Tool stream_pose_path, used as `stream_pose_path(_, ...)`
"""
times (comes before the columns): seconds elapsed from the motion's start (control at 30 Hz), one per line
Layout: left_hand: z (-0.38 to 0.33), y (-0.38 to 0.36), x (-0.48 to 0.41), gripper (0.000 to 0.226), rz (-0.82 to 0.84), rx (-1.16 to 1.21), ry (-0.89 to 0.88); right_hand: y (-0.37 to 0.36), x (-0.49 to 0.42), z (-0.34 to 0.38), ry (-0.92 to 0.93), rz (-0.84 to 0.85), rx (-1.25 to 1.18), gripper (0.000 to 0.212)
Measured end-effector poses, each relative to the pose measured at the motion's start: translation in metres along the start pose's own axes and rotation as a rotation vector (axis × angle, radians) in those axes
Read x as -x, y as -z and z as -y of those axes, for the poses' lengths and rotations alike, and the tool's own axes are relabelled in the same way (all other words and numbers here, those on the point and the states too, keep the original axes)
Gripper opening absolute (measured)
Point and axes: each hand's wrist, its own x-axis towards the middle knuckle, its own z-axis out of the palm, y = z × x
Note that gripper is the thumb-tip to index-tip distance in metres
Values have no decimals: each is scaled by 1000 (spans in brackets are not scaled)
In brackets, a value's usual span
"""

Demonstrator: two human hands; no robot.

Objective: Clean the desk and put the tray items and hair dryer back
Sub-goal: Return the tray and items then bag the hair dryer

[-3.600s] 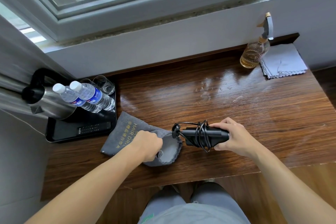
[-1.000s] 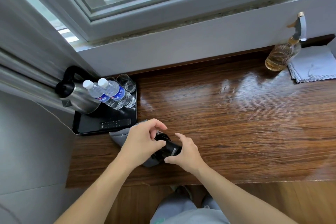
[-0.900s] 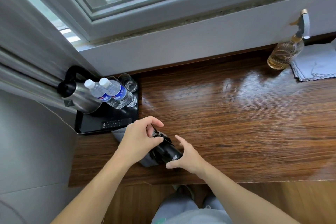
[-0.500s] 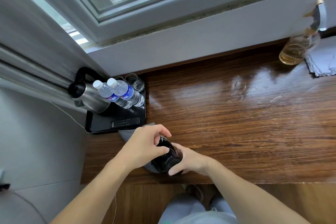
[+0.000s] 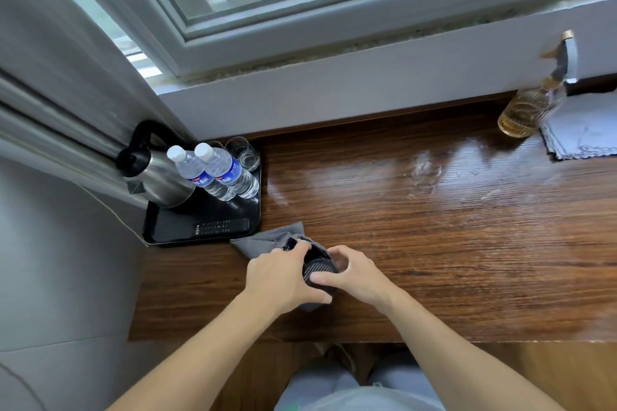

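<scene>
A black hair dryer (image 5: 319, 270) sits mostly inside a grey cloth bag (image 5: 267, 240) near the front left of the wooden desk (image 5: 434, 243). Only its round grilled rear end shows. My left hand (image 5: 280, 277) grips the bag's mouth around the dryer. My right hand (image 5: 354, 272) curls its fingers and thumb round the dryer's rear end. Left of them a black tray (image 5: 167, 230) carries a steel kettle (image 5: 157, 180), two water bottles (image 5: 220, 172), two glasses (image 5: 243, 153) and a remote (image 5: 222, 227).
A spray bottle of amber liquid (image 5: 531, 107) stands at the back right beside a folded grey cloth (image 5: 584, 135). The desk's surface shines wet in the middle. A window sill and wall close the far side; a curtain hangs at the left.
The dryer has gone deeper into the bag, so only its rear end shows now. My left hand has pulled the bag's mouth up around it, while my right hand stays on the rear end.
</scene>
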Motion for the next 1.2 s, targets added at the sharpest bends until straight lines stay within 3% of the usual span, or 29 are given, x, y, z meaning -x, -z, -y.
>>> stream_pose_path(0.13,-8,-4,-7,93,-100,-125,13,3,0,7,-25,-64,-45,57)
stream_pose_path(0.3,-17,-16,-5,70,-146,-226,-81,-7,-5,10,-119,-77,-84,45)
stream_pose_path(0.4,-1,-14,-10,64,-195,-164,-88,-6,-5,4,-205,11,-405,31)
stream_pose_path(0.47,15,-9,-13,71,-231,-122,-74,-8,-7,-2,-272,12,-590,34)
stream_pose_path(0.53,27,-4,-16,71,-275,-89,-62,-16,-9,-4,-291,20,-506,40)
stream_pose_path(0.63,37,2,-17,71,-306,-60,-48,-37,-14,4,-323,24,-382,26)
stream_pose_path(0.77,45,8,-18,71,-316,-49,3,-51,-28,13,-266,-267,-101,10)
stream_pose_path(0.97,46,15,-24,63,-364,-33,91,-28,-16,27,-79,-414,130,18)
stream_pose_path(1.03,44,16,-26,63,-373,-8,101,-20,-15,25,-63,-333,-39,17)
stream_pose_path(1.13,40,21,-28,61,-406,70,149,-12,-16,17,-95,-94,-669,25)
stream_pose_path(1.2,35,22,-29,60,-414,87,144,-8,-16,15,-138,-67,-857,35)
